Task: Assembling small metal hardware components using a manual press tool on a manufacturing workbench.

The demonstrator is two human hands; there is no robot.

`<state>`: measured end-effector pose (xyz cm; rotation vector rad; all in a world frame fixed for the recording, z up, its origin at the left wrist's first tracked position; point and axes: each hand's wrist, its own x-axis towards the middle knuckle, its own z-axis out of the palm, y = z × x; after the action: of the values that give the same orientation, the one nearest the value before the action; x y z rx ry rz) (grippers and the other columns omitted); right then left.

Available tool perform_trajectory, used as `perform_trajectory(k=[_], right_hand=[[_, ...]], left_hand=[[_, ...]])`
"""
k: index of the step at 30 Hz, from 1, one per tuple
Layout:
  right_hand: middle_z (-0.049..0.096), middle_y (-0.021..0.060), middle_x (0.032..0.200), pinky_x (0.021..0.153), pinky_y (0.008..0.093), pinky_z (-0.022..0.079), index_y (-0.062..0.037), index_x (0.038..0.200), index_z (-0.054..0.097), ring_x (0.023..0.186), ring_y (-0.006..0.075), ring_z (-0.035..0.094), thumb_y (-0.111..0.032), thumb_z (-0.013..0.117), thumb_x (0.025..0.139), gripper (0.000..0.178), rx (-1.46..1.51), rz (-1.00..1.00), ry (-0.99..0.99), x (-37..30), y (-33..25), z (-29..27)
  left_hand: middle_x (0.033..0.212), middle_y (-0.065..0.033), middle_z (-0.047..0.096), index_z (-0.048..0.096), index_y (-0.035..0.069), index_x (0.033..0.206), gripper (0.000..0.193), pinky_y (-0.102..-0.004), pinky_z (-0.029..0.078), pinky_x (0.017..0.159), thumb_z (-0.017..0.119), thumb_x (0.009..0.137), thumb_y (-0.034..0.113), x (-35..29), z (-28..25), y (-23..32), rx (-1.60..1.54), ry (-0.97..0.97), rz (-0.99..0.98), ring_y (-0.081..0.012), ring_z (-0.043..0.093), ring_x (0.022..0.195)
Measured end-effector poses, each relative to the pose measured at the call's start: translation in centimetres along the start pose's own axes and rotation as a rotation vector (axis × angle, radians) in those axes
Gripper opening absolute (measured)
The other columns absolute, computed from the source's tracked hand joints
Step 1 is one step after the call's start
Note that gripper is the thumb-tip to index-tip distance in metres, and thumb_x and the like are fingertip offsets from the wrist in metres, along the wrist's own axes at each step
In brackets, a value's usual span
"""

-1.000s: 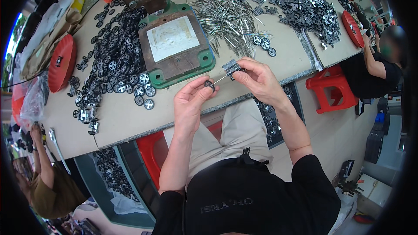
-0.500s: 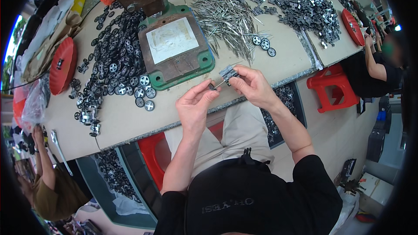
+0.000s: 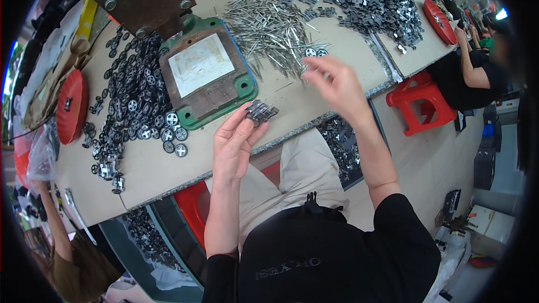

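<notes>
Between the thumb and fingers of my left hand (image 3: pixel 231 145) is a small black-and-silver toy car chassis part (image 3: pixel 261 112), raised over the table's near edge. My right hand (image 3: pixel 338 87) is stretched out to the far right of it, slightly blurred. Its thumb and index finger are apart, beside two loose black wheels with silver spokes (image 3: pixel 310 52) and the near end of a heap of thin metal pins (image 3: pixel 269 28). A small shiny thing shows at those fingertips, too unclear to name.
A green-based press (image 3: pixel 208 73) stands beyond my left hand. Left of it lie heaped wheels (image 3: pixel 135 84) and a red dish (image 3: pixel 73 106). Small dark parts (image 3: pixel 376 0) are piled at the far right. A red stool (image 3: pixel 418 106) stands right; other people sit at both sides.
The chassis part has passed from my right hand to my left. My right hand has moved away toward the loose wheels and pins. The whole view has shifted slightly.
</notes>
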<state>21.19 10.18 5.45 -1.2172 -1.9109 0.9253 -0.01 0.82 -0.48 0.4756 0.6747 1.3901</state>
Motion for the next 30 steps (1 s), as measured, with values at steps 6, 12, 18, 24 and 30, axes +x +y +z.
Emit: perform_trajectory(k=[6,12,18,24,30], right_hand=[[0.061,0.0115,0.094,0.065,0.0321,0.046,-0.0023,0.102,0.063,0.072,0.0224,0.057,-0.014,0.067,0.076,0.029,-0.596,-0.015,0.231,1.4,5.2,-2.0],[0.061,0.014,0.09,0.072,0.0376,0.047,0.0009,0.093,0.063,0.082,0.0301,0.06,-0.008,0.065,0.077,0.019,-0.429,0.037,0.211,1.7,4.7,-1.4],[0.061,0.0144,0.081,0.07,0.0379,0.047,0.0006,0.09,0.065,0.078,0.0317,0.06,-0.007,0.058,0.082,0.013,-0.174,0.066,0.191,0.0,2.8,-1.0],[0.062,0.0146,0.094,0.066,0.0329,0.046,0.0014,0.095,0.065,0.072,0.0275,0.06,-0.006,0.06,0.081,0.016,-0.41,-0.035,0.135,-1.5,3.5,-1.5],[0.06,0.0145,0.1,0.073,0.0358,0.047,-0.0005,0.103,0.061,0.082,0.0294,0.059,-0.007,0.064,0.076,0.028,-0.537,-0.199,-0.065,-2.6,3.5,-2.0]], left_hand=[[0.115,-0.0154,0.059,0.05,-0.002,0.122,0.032,-0.0376,0.05,0.092,0.051,0.092,0.009,0.2,0.1,0.0,-0.069,-0.069,-0.046,-0.0275,0.058,0.107],[0.112,-0.018,0.059,0.053,0.0,0.118,0.028,-0.0364,0.052,0.09,0.052,0.092,0.012,0.3,0.2,-0.2,-0.071,-0.027,-0.058,-0.0335,0.058,0.106],[0.113,-0.0172,0.059,0.052,0.001,0.118,0.028,-0.0361,0.052,0.089,0.053,0.092,0.012,0.2,-0.2,-0.2,-0.062,-0.041,-0.04,-0.0337,0.057,0.107],[0.113,-0.0166,0.059,0.052,0.001,0.117,0.028,-0.0359,0.052,0.089,0.053,0.091,0.012,0.2,-0.2,-0.3,-0.046,-0.045,-0.043,-0.0332,0.057,0.107],[0.112,-0.0161,0.059,0.052,0.001,0.118,0.028,-0.0357,0.053,0.089,0.053,0.091,0.012,0.3,0.0,-0.4,-0.038,-0.041,-0.04,-0.0324,0.058,0.106]])
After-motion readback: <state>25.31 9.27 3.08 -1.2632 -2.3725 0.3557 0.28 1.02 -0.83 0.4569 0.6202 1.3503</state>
